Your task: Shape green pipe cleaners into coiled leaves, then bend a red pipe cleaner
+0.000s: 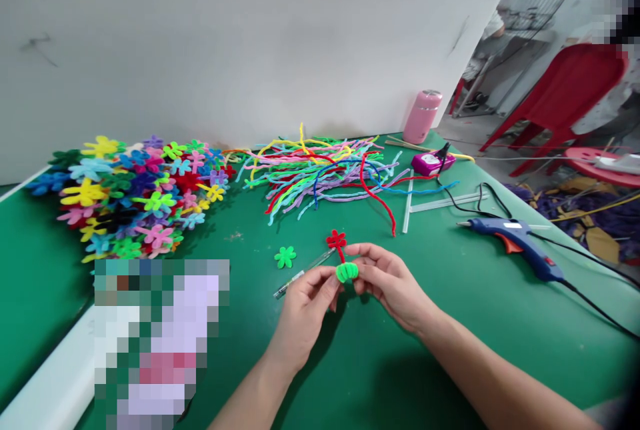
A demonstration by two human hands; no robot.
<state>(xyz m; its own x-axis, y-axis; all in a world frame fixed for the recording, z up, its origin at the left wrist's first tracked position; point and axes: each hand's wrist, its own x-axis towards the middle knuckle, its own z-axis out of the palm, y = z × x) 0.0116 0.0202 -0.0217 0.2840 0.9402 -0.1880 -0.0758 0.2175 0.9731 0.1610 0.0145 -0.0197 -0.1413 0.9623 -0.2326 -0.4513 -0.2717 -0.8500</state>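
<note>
Between the fingertips of my left hand (pixel 307 307) and my right hand (pixel 393 287) is a small bunched green pipe-cleaner piece (pixel 347 273). A red pipe-cleaner flower (pixel 337 239) on a short red stem rises from it. Both hands are closed in a pinch, one on each side of the green piece. Just beyond my left hand, a flat green pipe-cleaner flower (pixel 286 257) lies on the green table (pixel 240 323). A clear pen (pixel 289 285) lies partly hidden behind that same hand.
On the left is a heap of colourful pipe-cleaner flowers (pixel 156 202). Loose pipe cleaners (pixel 320 180) spread across the back, near a pink bottle (pixel 423 117) and a purple device (pixel 433 163). Clear glue sticks (pixel 409 203) and a corded blue glue gun (pixel 520 238) lie at right.
</note>
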